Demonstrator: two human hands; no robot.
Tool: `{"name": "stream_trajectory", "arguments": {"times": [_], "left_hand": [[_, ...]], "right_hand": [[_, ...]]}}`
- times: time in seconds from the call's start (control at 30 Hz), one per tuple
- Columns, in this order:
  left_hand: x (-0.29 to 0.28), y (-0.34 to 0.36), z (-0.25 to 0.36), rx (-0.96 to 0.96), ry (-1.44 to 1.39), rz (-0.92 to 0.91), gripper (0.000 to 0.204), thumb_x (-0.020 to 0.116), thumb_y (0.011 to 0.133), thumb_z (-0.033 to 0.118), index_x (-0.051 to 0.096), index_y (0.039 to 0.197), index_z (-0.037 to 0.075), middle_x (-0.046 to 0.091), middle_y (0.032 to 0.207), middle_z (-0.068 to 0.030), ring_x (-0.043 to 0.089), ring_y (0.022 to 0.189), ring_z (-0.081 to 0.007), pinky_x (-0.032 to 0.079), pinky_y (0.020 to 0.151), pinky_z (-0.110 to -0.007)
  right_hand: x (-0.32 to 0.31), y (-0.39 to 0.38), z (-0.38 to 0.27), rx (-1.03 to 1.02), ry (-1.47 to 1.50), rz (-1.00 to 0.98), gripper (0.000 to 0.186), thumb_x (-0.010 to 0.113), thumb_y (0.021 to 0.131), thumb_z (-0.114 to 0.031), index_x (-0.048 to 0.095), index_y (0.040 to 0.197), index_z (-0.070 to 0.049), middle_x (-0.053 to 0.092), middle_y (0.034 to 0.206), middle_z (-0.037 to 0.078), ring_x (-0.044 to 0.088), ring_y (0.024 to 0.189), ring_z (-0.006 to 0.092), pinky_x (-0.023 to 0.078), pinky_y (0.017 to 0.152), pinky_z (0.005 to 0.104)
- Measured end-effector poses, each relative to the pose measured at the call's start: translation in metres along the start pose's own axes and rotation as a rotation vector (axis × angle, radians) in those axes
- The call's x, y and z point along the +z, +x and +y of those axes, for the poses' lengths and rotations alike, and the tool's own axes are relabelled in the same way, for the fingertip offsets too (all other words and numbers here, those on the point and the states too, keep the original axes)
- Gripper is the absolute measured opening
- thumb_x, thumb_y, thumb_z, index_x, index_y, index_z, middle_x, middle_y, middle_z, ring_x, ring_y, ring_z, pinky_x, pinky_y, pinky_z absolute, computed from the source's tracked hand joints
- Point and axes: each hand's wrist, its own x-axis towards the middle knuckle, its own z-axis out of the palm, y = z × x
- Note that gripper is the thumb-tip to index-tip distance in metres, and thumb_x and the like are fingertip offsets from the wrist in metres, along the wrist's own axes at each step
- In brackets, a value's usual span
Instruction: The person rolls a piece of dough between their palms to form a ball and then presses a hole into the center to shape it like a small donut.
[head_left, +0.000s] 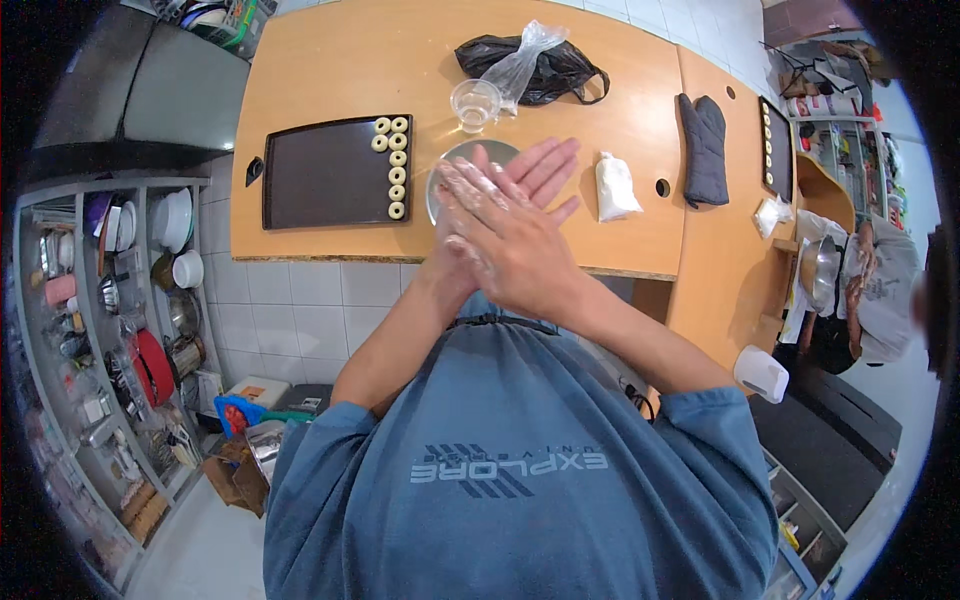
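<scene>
My flour-dusted hands press together, crossed, above a steel plate [438, 185] at the table's [620, 110] front edge. My left hand [542, 178] is underneath, open, fingers stretched to the upper right. My right hand [505, 235] lies flat over it, open, fingers toward the upper left; whatever may be between the palms is hidden. Left of them sits a dark tray [325, 175] with several pale dough rings [397, 158] along its right side. Behind the plate stands a clear plastic cup [475, 100]. A bag of white powder [615, 185] lies to the right.
A black bag [560, 70], clear bag [515, 60] and dark oven mitt [703, 150] lie on the table. Another tray of rings [775, 150] is farther right. A co-worker [880, 290] stands beside a steel bowl [822, 275] at right. Shelves of kitchenware [85, 300] line the left.
</scene>
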Motion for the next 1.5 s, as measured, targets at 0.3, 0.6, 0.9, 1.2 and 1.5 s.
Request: {"name": "stream_trajectory", "arguments": {"times": [0.3, 0.6, 0.9, 1.2, 1.5], "left_hand": [[-0.003, 0.003, -0.004, -0.005, -0.015, -0.009, 0.083, 0.021, 0.101, 0.06, 0.008, 0.158, 0.002, 0.007, 0.167, -0.0145, 0.008, 0.154, -0.0251, 0.007, 0.123, -0.05], [-0.003, 0.007, -0.009, -0.024, 0.166, 0.038, 0.08, 0.023, 0.102, 0.06, 0.012, 0.157, 0.002, 0.009, 0.166, -0.0158, 0.013, 0.153, -0.0275, 0.01, 0.123, -0.05], [0.01, 0.004, 0.001, -0.101, -0.751, -0.105, 0.076, 0.019, 0.103, 0.059, 0.013, 0.159, 0.008, 0.009, 0.167, -0.0119, 0.009, 0.154, -0.023, 0.01, 0.123, -0.047], [0.015, 0.004, -0.005, 0.025, 0.313, 0.056, 0.081, 0.019, 0.102, 0.06, 0.011, 0.158, 0.002, 0.009, 0.166, -0.0176, 0.01, 0.154, -0.0282, 0.01, 0.123, -0.051], [0.009, 0.0, -0.003, -0.016, -0.005, -0.001, 0.092, 0.022, 0.097, 0.068, 0.005, 0.158, 0.001, 0.007, 0.166, -0.0191, 0.009, 0.154, -0.0284, 0.011, 0.122, -0.054]], "right_hand": [[0.004, 0.004, -0.015, 0.008, 0.017, 0.03, 0.052, 0.064, 0.088, -0.018, 0.056, 0.135, 0.002, 0.048, 0.147, 0.021, 0.039, 0.142, 0.0367, 0.025, 0.119, 0.0505], [0.001, 0.011, -0.011, -0.037, -0.069, 0.064, 0.051, 0.064, 0.087, -0.021, 0.057, 0.132, 0.003, 0.049, 0.146, 0.023, 0.042, 0.14, 0.0368, 0.029, 0.116, 0.053], [0.002, 0.018, -0.004, 0.038, -0.157, 0.171, 0.053, 0.062, 0.088, -0.02, 0.053, 0.136, 0.003, 0.046, 0.148, 0.023, 0.04, 0.141, 0.0378, 0.029, 0.117, 0.0523], [0.03, 0.024, -0.029, 0.803, -0.511, 0.395, 0.055, 0.064, 0.089, -0.015, 0.051, 0.14, 0.001, 0.043, 0.151, 0.022, 0.037, 0.143, 0.0361, 0.031, 0.116, 0.0502], [-0.005, 0.011, -0.01, 0.046, -0.062, 0.053, 0.054, 0.06, 0.09, -0.017, 0.05, 0.139, 0.004, 0.044, 0.149, 0.023, 0.037, 0.142, 0.0386, 0.024, 0.119, 0.051]]}}
